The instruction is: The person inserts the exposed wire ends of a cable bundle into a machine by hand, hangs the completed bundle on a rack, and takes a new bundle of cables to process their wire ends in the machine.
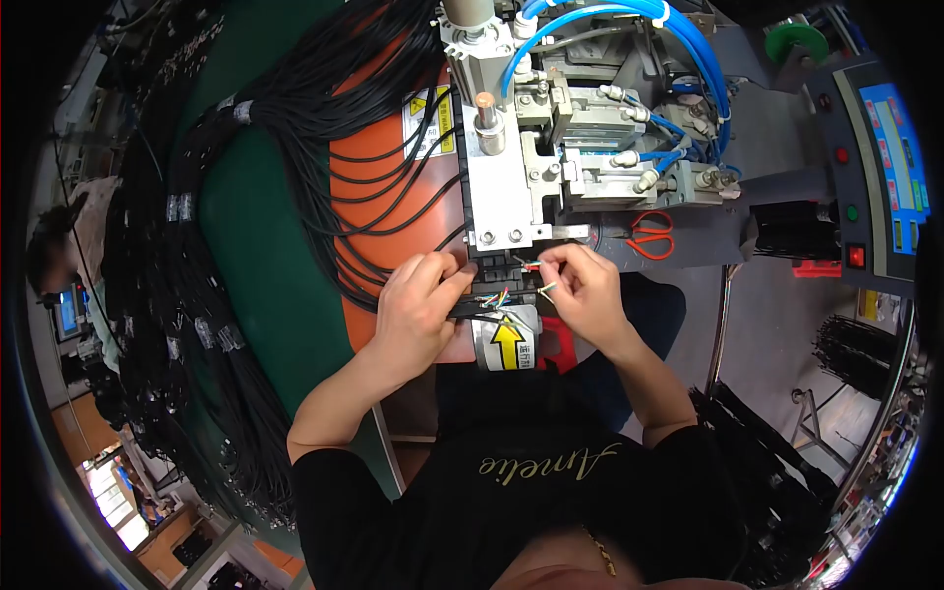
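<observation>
At the front end of the machine's track, my left hand (421,305) has its fingers closed on a black cable beside the black cable holder (495,267). My right hand (582,291) is pinched on thin coloured wires (532,265) to the right of the holder. Other stripped wire ends (500,299), in several colours, fan out between my two hands. Below them a yellow arrow label (508,346) lies on a silver plate. The metal press head (500,197) stands just beyond my hands.
Bundled black cables (295,108) cover the orange board (393,187) and green table (258,246) at left. Red-handled scissors (651,236) lie right of the press. Blue air hoses (723,88) arch above it. A control panel (890,167) stands far right; a person (84,246) is far left.
</observation>
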Demonstrator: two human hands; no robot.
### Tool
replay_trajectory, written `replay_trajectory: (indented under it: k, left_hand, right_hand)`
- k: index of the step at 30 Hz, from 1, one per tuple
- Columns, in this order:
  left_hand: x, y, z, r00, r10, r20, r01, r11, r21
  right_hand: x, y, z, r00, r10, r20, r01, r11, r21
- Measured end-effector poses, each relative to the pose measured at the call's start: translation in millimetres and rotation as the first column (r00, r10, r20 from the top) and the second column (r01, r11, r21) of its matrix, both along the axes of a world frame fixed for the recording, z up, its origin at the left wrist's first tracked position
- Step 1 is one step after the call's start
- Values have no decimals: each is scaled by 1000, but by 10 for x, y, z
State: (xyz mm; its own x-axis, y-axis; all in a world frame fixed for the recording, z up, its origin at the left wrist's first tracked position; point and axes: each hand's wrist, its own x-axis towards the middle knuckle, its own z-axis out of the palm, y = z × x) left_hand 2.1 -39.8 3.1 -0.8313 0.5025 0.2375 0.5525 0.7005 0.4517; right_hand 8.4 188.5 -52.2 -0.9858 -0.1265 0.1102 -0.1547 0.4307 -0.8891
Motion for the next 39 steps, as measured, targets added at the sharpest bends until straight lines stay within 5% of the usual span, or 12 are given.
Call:
replay_trajectory:
  k: [1, 4, 9, 12, 17, 19, 21, 23, 27, 29, 36, 39]
  left_hand:
    - [-13, 17, -20, 1000, 21, -17, -20, 999, 29]
    - [-37, 66, -59, 1000, 12, 2, -12, 990, 138]
    - [-9, 206, 24, 973, -182, 145, 121, 928, 353]
    - [-46, 205, -44, 977, -164, 134, 100, 916, 390]
    - [-30, 266, -71, 968, -214, 132, 156, 923, 351]
    - [1, 291, -3, 971, -204, 122, 170, 955, 243]
    - [15, 287, 70, 971, -174, 161, 136, 966, 221]
    - [4, 266, 62, 970, -138, 201, 98, 976, 195]
    - [-92, 207, -35, 924, -201, 325, 52, 908, 415]
    - [-138, 177, -3, 790, -283, 544, -25, 871, 490]
    - [-167, 152, -32, 683, -359, 637, -87, 825, 558]
    - [-83, 211, 16, 883, -256, 393, 104, 924, 369]
  right_hand:
    - [24, 15, 65, 1000, 5, -2, -5, 1000, 2]
    - [82, 66, 203, 946, 253, 204, -124, 861, -494]
    - [83, -43, 162, 973, 217, 79, -153, 863, -481]
    - [61, 29, 224, 823, 467, 322, 122, 409, -904]
    - [90, -57, 188, 841, 446, 307, 39, 515, -856]
    - [100, -133, 226, 990, 80, -112, -106, 963, -248]
    - [106, -159, 264, 980, 68, -187, -111, 967, -228]
    - [112, -138, 233, 945, 248, 211, -2, 653, -757]
    - [65, -40, 242, 865, 399, 304, 48, 537, -842]
    - [39, -23, 245, 860, 410, 303, 26, 558, -830]
    - [-17, 10, 215, 879, 403, 255, -40, 596, -802]
    - [-19, -16, 213, 929, 299, 218, -77, 732, -677]
